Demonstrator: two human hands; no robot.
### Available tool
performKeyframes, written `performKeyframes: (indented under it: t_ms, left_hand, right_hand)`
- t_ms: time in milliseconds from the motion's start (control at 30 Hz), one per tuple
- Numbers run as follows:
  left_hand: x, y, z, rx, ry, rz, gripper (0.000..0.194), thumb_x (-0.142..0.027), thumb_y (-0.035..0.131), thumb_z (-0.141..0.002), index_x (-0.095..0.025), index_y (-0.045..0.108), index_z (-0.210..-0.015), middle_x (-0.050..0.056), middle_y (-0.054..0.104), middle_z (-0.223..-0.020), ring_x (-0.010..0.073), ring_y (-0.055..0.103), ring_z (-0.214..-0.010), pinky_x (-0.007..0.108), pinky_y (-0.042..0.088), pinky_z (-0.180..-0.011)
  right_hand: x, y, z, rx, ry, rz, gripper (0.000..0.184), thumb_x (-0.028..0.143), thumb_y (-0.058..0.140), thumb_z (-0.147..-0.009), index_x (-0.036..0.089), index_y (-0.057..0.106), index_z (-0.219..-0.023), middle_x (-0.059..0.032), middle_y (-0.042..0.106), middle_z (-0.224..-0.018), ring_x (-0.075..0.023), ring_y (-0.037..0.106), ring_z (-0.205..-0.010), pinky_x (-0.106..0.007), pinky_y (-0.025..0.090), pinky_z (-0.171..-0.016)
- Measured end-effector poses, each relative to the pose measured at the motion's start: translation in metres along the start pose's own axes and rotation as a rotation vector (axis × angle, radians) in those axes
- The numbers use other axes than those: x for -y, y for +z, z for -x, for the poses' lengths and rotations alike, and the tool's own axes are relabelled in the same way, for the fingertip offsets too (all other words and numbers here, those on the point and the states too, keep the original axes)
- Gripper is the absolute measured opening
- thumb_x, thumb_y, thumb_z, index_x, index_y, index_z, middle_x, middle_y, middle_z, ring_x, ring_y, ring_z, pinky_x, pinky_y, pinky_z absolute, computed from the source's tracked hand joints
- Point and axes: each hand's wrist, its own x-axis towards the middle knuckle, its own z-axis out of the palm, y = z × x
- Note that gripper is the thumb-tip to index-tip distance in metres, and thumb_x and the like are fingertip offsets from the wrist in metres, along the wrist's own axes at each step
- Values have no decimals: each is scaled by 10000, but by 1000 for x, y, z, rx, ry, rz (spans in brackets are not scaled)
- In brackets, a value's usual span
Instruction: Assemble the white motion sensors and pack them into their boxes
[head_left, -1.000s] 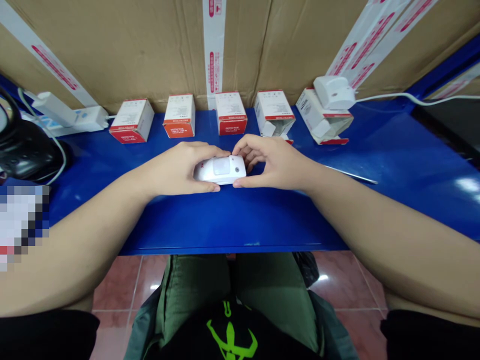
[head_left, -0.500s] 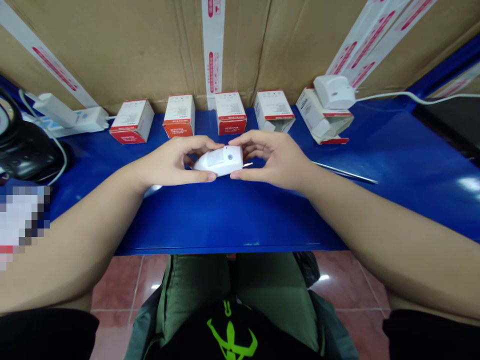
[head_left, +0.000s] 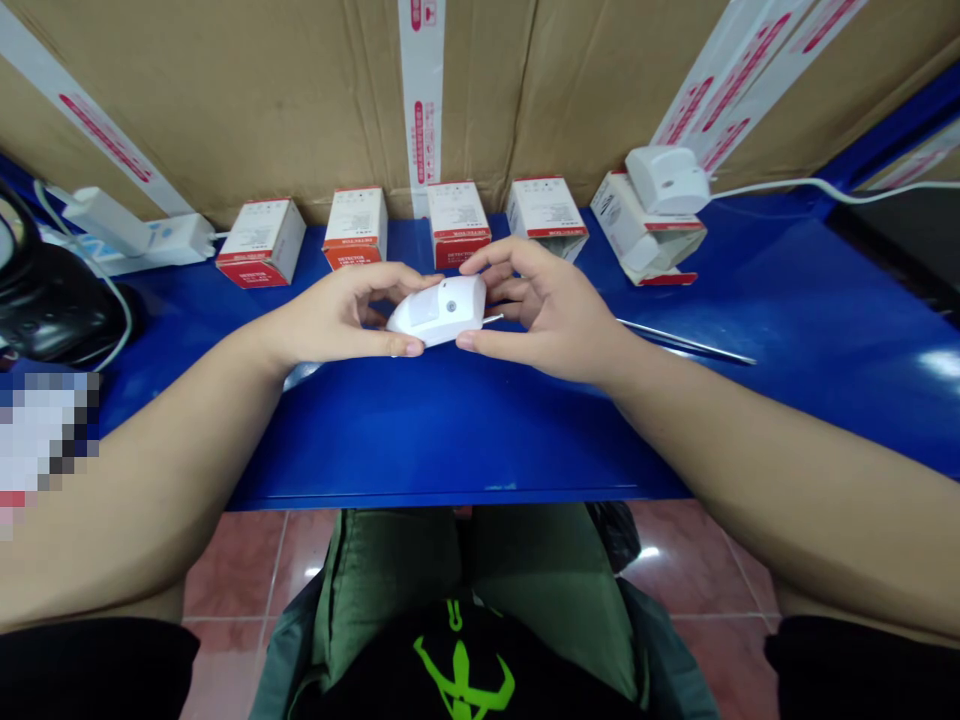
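**While it is steadied at both ends, one white motion detector [head_left: 439, 312] is held over the blue table [head_left: 465, 430]**

Item, in hand: the motion detector, front window upward and body slightly aslant, kept between the two hands near the middle of the table. A short thin metal piece [head_left: 493, 318] is seen at its right end; how it is attached cannot be told.

Left hand [head_left: 330, 315]: partly closed, curved round the left end, thumb at the near edge. Right hand [head_left: 562, 315]: more loosely curled, the thumb set against the near right corner, the other fingers arched about the far side.

Step, as judged: the detector is being handled and turned for a view or adjustment. For any further move, a firm left-hand hold would be called for, with light right-hand fingers so that the thin metal piece is not bent.

Item, at the back: five red-and-white detector boxes are ranged in a row, the two rightmost with open ends. On the rightmost box [head_left: 616, 225], a white device [head_left: 667, 180] is rested, beside a white cable [head_left: 795, 187].

Item, right side: one slender metal rod [head_left: 686, 342] is partly hidden by the forearm.
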Motion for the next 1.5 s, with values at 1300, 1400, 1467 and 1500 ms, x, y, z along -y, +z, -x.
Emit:
performKeyframes:
  t_ms: [1300,1400,1467,1500]
  left_hand:
    - [-3,16,-12,-417,-271,120,604,-355,703,-832,-279,471,-1384,53,697,-1082,249,735,-908,361,604,-664]
    - [-6,7,-7,-332,-203,-138,695,-335,740,-784,-262,494,-1431,53,707,-1111,241,713,-934,342,579,-713]
    - [-11,5,-5,-259,-158,-277,734,-356,734,-767,-220,512,-1453,63,729,-1127,250,709,-954,353,583,-766]
    - [-13,5,-5,-225,-132,-332,753,-370,730,-764,-200,520,-1467,74,740,-1156,259,712,-975,365,590,-805]
  right_hand:
    - [-13,-1,-5,6,-266,728,174,284,646,-976,267,794,-1066,-96,710,-1111,-324,619,-1075,-550,470,-998]
    - [-21,-5,-8,-15,-214,879,186,274,652,-987,279,837,-1003,-106,707,-1079,-346,593,-1090,-571,436,-995]
    - [-23,-3,-10,-11,-192,921,189,263,658,-986,270,844,-959,-108,713,-1053,-346,589,-1086,-578,423,-1000]
    - [-23,-1,-12,-14,-184,934,198,254,652,-987,264,844,-937,-109,717,-1041,-345,589,-1081,-581,419,-999]
